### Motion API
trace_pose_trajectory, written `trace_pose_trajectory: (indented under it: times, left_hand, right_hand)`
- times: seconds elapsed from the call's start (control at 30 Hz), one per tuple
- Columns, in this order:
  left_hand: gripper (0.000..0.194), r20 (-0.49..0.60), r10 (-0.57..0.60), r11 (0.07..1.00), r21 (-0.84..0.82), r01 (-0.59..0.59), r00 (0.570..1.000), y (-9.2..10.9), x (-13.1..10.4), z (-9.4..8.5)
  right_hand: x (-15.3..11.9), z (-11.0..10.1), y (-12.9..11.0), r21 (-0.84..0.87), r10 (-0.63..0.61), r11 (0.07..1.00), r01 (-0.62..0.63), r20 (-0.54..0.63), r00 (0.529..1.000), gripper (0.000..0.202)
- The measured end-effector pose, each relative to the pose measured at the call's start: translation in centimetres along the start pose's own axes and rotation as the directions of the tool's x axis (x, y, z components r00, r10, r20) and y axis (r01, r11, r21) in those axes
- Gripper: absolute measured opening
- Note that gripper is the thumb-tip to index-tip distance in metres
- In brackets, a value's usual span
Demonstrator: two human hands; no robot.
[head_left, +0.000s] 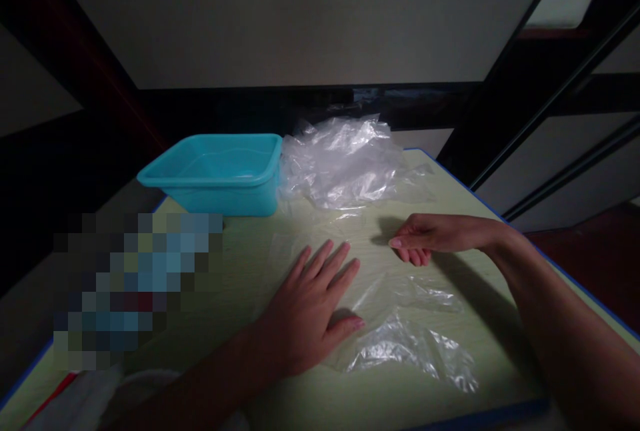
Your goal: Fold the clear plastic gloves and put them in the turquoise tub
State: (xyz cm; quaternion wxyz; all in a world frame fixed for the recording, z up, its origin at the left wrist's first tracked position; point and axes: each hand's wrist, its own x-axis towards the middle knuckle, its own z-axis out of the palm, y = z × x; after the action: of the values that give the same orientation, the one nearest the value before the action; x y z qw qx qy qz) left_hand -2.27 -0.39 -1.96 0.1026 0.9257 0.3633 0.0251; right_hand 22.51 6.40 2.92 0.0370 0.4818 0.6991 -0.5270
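Note:
My left hand [310, 304] lies flat, fingers stretched out, on a clear plastic bag [400, 344] spread over the table. The bag's wrinkled part reaches to the right of my thumb, and its far edge shows faintly beyond my fingertips. To the right, my right hand [417, 238] is held just above the tabletop, casting a shadow. Its fingers are curled and the thumb presses against the index finger. Whether anything thin and clear is in that pinch, I cannot make out. Beyond both hands sits a crumpled pile of clear plastic bags [345, 161].
A turquoise plastic basin [225, 198] stands at the back left of the pale yellow table [235, 298], beside the pile. The table has blue edging [565, 284]. A pixelated patch hides what lies on the left. Behind the table rises a light wall panel [310, 18].

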Motion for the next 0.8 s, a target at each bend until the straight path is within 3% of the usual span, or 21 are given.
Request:
trace_pose_trajectory:
  times: [0.37,0.6,0.7,0.8]
  left_hand:
    - [0.063,-0.006,-0.030,0.999,0.023,0.030,1.000,-0.4,-0.2,-0.1]
    - [0.063,0.014,-0.050,0.997,0.051,0.049,0.999,-1.0,-0.1,-0.2]
    - [0.063,0.009,-0.050,0.997,0.055,0.049,0.999,-1.1,-0.1,-0.2]
    - [0.063,0.002,-0.047,0.998,0.051,0.047,0.999,-1.1,-0.2,-0.2]
  right_hand:
    - [-1.1,-0.9,1.2,-0.024,0.029,0.999,-0.029,-0.006,1.000,0.054]
    - [-0.3,1.2,-0.9,0.102,-0.237,0.967,0.235,0.015,0.971,0.041]
    - [0.8,2.6,-1.6,0.182,-0.274,0.951,0.251,0.116,0.955,0.042]
    - [1.2,2.9,-1.4,0.206,-0.229,0.962,0.181,0.242,0.943,0.047]
